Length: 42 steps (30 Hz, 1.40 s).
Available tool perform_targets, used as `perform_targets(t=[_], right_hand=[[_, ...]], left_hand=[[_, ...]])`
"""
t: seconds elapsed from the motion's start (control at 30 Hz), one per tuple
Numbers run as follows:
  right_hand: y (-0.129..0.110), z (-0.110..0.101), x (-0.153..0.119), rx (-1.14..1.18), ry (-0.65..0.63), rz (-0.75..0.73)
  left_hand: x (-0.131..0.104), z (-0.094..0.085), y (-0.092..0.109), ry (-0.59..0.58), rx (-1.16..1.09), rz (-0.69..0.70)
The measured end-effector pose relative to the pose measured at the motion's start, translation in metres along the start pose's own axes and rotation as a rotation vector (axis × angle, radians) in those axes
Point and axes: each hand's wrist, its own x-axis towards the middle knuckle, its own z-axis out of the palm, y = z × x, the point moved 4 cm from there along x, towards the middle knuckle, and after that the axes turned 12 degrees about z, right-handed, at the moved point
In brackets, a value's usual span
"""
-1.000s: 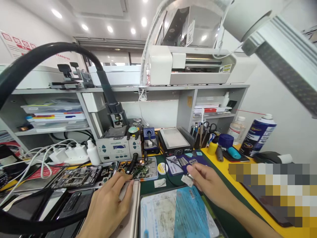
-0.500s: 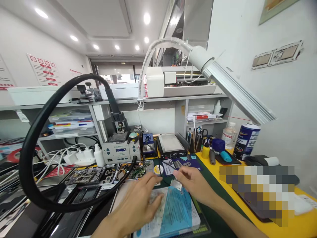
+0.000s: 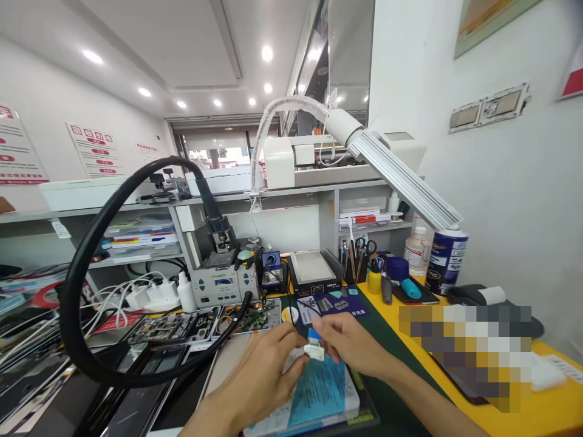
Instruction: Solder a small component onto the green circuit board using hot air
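Note:
Close together over a blue-and-white printed packet (image 3: 319,394), my two hands meet at a small pale piece (image 3: 314,352) with a blue part on top. My left hand (image 3: 266,364) has its thumb and fingers pinched at the left edge of the pale piece. The thumb and fingers of my right hand (image 3: 353,343) are closed on the blue part from the right. What exactly the piece is, I cannot make out. Under the packet lies a dark flat thing with a clear edge.
A black hose (image 3: 75,291) loops across the left from the hot-air station (image 3: 223,284). Opened phones and boards (image 3: 164,328) crowd the left. Behind stand a hot plate (image 3: 314,273) and a tool holder (image 3: 355,264). At right are a spray can (image 3: 446,261) and a yellow bottle (image 3: 374,281).
My left hand has closed from loosely spread fingers to a pinch at the small piece. My right hand has brought the piece slightly left and down. The view has tilted up a little.

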Motion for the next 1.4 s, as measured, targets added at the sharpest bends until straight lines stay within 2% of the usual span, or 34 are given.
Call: perform_targets(t=[0.17,0.47,0.67,0.87,1.17,1.4], right_hand=[[-0.006,-0.001,-0.006,-0.059,-0.058,-0.053],[-0.01,0.007,-0.013,-0.379,0.143,-0.261],[-0.006,0.01,-0.013,-0.484,0.169,-0.354],[-0.007,0.011,-0.016,-0.483,0.123,-0.331],[-0.009,0.012,-0.014,-0.469,0.076,-0.291],[-0.011,0.007,-0.014,-0.364,0.076,-0.142]], left_hand=[[-0.009,-0.004,-0.005,0.052,0.043,0.032],[-0.014,-0.009,-0.013,0.045,0.158,0.046],[-0.009,-0.009,-0.007,0.016,0.179,0.086],[-0.008,-0.01,-0.004,-0.021,0.175,0.122],[-0.008,-0.006,-0.006,-0.015,0.157,0.147],[-0.01,-0.008,-0.006,-0.016,0.175,0.103]])
